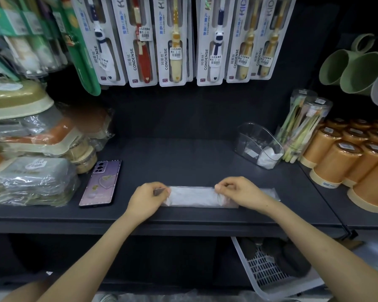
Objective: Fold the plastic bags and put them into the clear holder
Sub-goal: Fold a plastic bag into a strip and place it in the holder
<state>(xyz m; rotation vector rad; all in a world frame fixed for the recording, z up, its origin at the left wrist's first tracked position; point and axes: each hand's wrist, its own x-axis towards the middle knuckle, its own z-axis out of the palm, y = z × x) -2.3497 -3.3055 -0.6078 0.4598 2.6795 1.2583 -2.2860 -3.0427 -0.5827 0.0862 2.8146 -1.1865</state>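
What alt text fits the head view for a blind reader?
Two hands pinch a plastic bag, folded into a long strip, on a dark shelf: the left hand at its left end, the right hand past its middle. A clear holder with white folded pieces stands back right; a phone lies left.

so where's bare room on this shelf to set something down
Widest bare patch: mid shelf behind the bag, between the phone and the clear holder. A smaller one is in front of the holder, beside the orange cups. Crowded: wrapped packs at the left end, cups at the right.

Under left hand (147, 198), plastic bag (192, 196) end
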